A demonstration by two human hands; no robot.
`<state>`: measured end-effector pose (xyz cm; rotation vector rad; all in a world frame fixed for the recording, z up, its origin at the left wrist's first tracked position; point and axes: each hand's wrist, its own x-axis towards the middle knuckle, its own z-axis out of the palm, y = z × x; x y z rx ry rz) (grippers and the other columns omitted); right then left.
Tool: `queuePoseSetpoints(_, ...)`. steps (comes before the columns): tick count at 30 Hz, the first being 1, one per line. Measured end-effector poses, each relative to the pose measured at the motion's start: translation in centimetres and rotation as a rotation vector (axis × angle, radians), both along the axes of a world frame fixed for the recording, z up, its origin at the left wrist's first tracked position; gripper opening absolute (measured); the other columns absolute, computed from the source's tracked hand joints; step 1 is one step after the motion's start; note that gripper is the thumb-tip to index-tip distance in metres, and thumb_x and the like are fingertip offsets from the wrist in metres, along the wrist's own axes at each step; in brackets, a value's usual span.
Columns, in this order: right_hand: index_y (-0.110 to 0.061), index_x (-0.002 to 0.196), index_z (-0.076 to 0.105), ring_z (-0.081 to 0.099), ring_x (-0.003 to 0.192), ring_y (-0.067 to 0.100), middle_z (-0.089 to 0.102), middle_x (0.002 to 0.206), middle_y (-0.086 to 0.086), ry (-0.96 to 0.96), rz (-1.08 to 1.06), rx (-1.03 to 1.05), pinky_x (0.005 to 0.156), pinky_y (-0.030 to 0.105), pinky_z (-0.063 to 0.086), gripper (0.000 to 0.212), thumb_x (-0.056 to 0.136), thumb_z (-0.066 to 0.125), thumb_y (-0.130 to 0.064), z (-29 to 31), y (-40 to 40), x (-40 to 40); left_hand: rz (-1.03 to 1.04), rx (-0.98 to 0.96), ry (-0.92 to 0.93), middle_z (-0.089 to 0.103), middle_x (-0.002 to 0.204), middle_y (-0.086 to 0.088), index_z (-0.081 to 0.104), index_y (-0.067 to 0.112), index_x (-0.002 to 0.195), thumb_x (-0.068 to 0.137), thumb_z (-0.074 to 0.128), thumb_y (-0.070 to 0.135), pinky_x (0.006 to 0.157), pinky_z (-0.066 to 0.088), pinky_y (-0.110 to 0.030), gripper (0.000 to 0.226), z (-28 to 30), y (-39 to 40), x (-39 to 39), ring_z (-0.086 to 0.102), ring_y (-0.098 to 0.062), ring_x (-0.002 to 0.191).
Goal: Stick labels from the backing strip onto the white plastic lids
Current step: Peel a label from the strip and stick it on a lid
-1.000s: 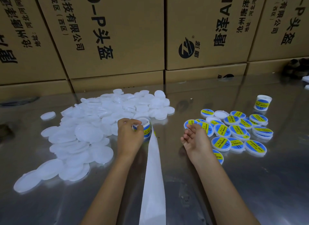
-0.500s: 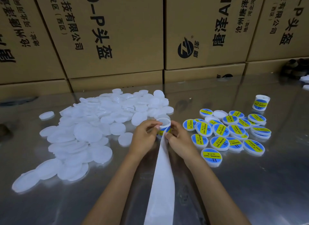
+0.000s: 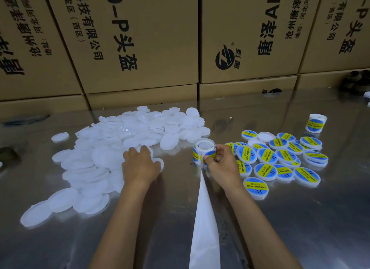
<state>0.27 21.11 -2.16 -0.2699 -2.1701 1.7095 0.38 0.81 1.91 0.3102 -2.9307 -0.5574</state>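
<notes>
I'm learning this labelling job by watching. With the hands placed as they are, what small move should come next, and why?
Probably the left hand should lift one blank lid from the white pile and carry it toward the label roll. That hand already rests on the pile's edge, while the right hand grips the roll with a label at its fingers.

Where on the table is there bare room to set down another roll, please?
Bare metal lies near right, below the labelled lids, and behind them beside the spare roll. Crowded: the white lid pile under the left hand.
</notes>
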Motion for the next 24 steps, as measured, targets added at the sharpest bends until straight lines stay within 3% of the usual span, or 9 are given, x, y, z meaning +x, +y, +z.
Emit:
queuePoseSetpoints(4, -0.023, 0.104, 0.052, 0.060, 0.081, 0.004, 0.061, 0.091, -0.015, 0.004, 0.007, -0.001, 0.070, 0.009, 0.044, 0.031, 0.084, 0.072, -0.010, -0.2, 0.1, 0.0, -0.004, 0.067, -0.151, 0.039, 0.141, -0.018, 0.045, 0.010, 0.139, 0.093, 0.061, 0.054, 0.103, 0.035, -0.038, 0.066, -0.2, -0.7, -0.4, 0.028, -0.034, 0.135)
queuePoseSetpoints(9, -0.024, 0.105, 0.055, 0.055, 0.070, -0.019, 0.060, 0.092, -0.021, -0.009, 0.025, -0.015, 0.059, 0.000, 0.039, 0.033, 0.080, 0.072, -0.010, -0.3, 0.1, 0.0, -0.102, 0.085, -0.169, 0.052, 0.133, -0.013, 0.061, 0.013, 0.124, 0.090, 0.066, 0.054, 0.099, 0.032, -0.033, 0.054, -0.3, -0.1, -0.8, 0.033, -0.030, 0.132)
queuePoseSetpoints(13, -0.023, 0.105, 0.054, 0.057, 0.074, -0.012, 0.061, 0.093, -0.018, 0.004, 0.026, -0.061, 0.060, 0.001, 0.040, 0.029, 0.083, 0.069, -0.010, -0.2, 0.2, -0.1, -0.118, 0.311, -0.102, 0.062, 0.114, -0.007, 0.059, 0.017, 0.099, 0.080, 0.082, 0.037, 0.098, 0.043, -0.036, 0.036, 0.1, 0.7, -0.5, 0.052, -0.028, 0.116)
queuePoseSetpoints(18, -0.023, 0.108, 0.053, 0.056, 0.083, -0.009, 0.060, 0.094, -0.017, 0.005, 0.030, -0.091, 0.067, 0.008, 0.042, 0.035, 0.081, 0.070, -0.008, -0.1, 0.5, 0.0, -0.128, 0.799, 0.023, 0.066, 0.115, -0.021, 0.048, 0.018, 0.108, 0.085, 0.074, 0.005, 0.089, 0.056, -0.046, 0.037, 0.2, 1.4, -0.5, 0.065, -0.033, 0.098)
queuePoseSetpoints(21, -0.028, 0.099, 0.052, 0.059, 0.073, -0.012, 0.062, 0.093, -0.016, -0.017, 0.069, -0.064, 0.059, 0.005, 0.043, 0.038, 0.077, 0.073, -0.006, -0.2, 0.4, 0.0, -0.264, 0.973, 0.143, 0.062, 0.112, -0.026, 0.052, 0.026, 0.117, 0.090, 0.063, -0.005, 0.058, 0.057, -0.033, 0.042, 0.7, 2.4, 0.1, 0.066, -0.029, 0.076)
queuePoseSetpoints(22, -0.031, 0.096, 0.051, 0.060, 0.072, -0.012, 0.064, 0.093, -0.014, -0.021, 0.079, -0.045, 0.059, 0.006, 0.044, 0.039, 0.075, 0.075, -0.006, -0.3, 0.3, -0.1, -0.295, 1.002, 0.171, 0.062, 0.111, -0.025, 0.057, 0.026, 0.115, 0.091, 0.061, -0.006, 0.055, 0.056, -0.028, 0.040, 0.9, 2.8, 0.3, 0.069, -0.029, 0.076)
queuePoseSetpoints(24, -0.031, 0.095, 0.050, 0.063, 0.080, -0.003, 0.065, 0.098, -0.008, -0.031, 0.077, 0.005, 0.070, 0.016, 0.050, 0.041, 0.073, 0.078, -0.012, -0.4, 0.1, 0.0, -0.332, 1.080, 0.196, 0.057, 0.114, -0.024, 0.064, 0.023, 0.107, 0.092, 0.058, -0.008, 0.060, 0.061, -0.031, 0.035, 1.1, 3.6, 0.5, 0.070, -0.035, 0.090)
